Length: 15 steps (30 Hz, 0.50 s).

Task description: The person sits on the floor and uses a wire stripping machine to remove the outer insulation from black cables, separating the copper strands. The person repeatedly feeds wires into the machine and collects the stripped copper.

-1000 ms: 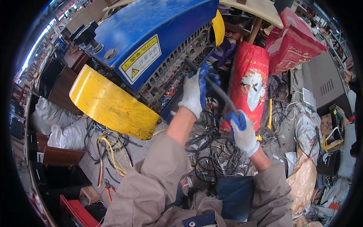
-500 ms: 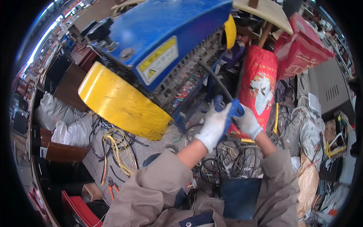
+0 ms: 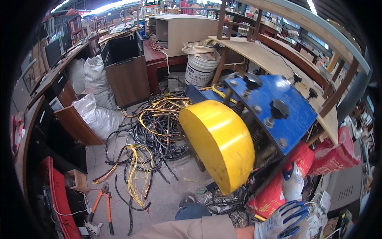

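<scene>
My left hand (image 3: 281, 221), in a white glove with blue-coated fingers, reaches in from the bottom edge with its fingers spread and nothing in them. Just beyond it, my right hand (image 3: 293, 183), gloved alike, is beside a red printed sack (image 3: 267, 201). Its fingers look curled, and whatever they may hold is hidden. Left of both hands stands a blue machine (image 3: 294, 115) with black knobs on top and a rounded yellow guard (image 3: 223, 139). Black cables (image 3: 225, 201) lie on the floor below the guard.
A large heap of black and yellow cables (image 3: 159, 127) covers the floor at left. Orange-handled cutters (image 3: 104, 203) lie near a red panel (image 3: 59, 199). White sacks (image 3: 97, 113), a brown cabinet (image 3: 127, 81), a white bucket (image 3: 201, 69) and a wooden table (image 3: 274, 59) stand behind.
The view has swung left and up. Earlier both hands were together on a black cable by the machine; now they are apart, lower right, and the left hand has let go.
</scene>
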Each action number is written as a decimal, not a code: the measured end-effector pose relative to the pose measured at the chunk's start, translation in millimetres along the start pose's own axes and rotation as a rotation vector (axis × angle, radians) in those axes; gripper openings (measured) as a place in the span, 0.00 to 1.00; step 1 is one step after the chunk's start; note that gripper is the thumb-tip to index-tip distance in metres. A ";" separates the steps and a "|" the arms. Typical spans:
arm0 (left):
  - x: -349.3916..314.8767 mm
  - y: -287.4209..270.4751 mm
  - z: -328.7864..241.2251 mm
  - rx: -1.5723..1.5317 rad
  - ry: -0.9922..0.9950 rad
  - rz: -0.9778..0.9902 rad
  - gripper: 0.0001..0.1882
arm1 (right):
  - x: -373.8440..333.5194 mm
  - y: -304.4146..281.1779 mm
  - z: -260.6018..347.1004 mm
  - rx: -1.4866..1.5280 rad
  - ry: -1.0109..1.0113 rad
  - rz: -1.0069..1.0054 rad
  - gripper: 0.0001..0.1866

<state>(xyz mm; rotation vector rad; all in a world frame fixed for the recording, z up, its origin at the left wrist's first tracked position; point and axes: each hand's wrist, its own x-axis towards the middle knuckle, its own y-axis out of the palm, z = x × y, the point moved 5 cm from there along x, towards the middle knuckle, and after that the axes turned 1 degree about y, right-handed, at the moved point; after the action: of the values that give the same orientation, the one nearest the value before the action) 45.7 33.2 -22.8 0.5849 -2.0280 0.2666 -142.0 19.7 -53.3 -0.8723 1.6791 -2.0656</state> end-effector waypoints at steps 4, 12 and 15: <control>-1.7 8.9 5.9 0.030 0.012 -0.039 0.30 | -21.9 47.8 -42.5 -0.062 0.099 0.167 0.30; -11.0 -0.2 6.2 -0.107 -0.123 0.074 0.23 | -108.3 198.7 -67.5 -0.001 0.099 0.887 0.28; -4.5 -12.0 -2.9 -0.117 -0.126 0.079 0.19 | -120.0 211.8 -55.1 -0.021 0.033 0.806 0.24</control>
<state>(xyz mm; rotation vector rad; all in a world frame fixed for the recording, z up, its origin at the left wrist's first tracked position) 55.8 25.4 -25.8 0.4596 -2.1752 0.1601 -111.7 82.5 -293.0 -0.1018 1.6827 -1.4999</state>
